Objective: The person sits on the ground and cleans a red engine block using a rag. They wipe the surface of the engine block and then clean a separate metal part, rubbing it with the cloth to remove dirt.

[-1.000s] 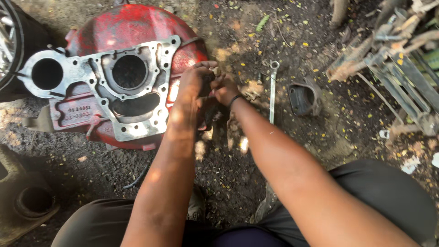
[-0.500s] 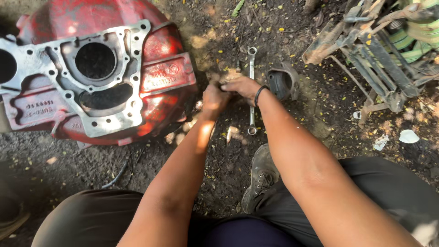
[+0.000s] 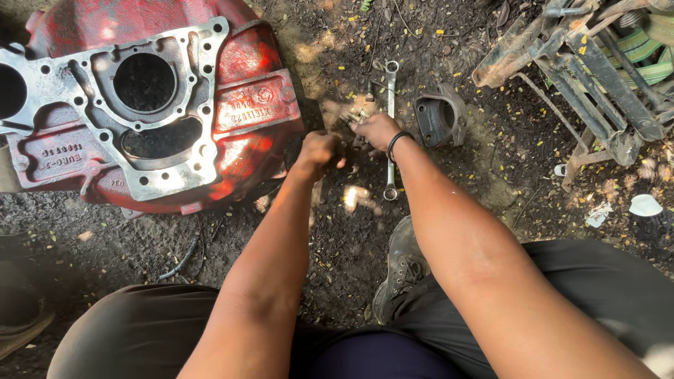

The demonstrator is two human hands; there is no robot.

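Down on the dark, oily soil, the left hand (image 3: pixel 321 151) is curled into a loose fist, knuckles up, right next to the right hand (image 3: pixel 377 130), which wears a thin black band at the wrist and is bent over a small cluster of pale metal parts (image 3: pixel 353 116); its fingers close around them, though the parts are too blurred and sunlit to tell what they are, and whether the left hand grips anything cannot be told. Both hands sit between the big red-painted cast housing with a bare silver face plate and round bores (image 3: pixel 151 105) on the left and a long steel double-ring spanner (image 3: pixel 390 130) lying lengthwise on the ground just beside the right wrist, partly under it. Slightly beyond the spanner lies a grey curved metal bracket (image 3: pixel 440 118), resting on the dirt. Farther right, a rusty frame of angled metal bars (image 3: pixel 583 77) stands well apart from the hands. Nearer the body, a worn grey lace-up shoe (image 3: pixel 400 270) rests on the soil between the two forearms, beside dark trousers (image 3: pixel 133 330).
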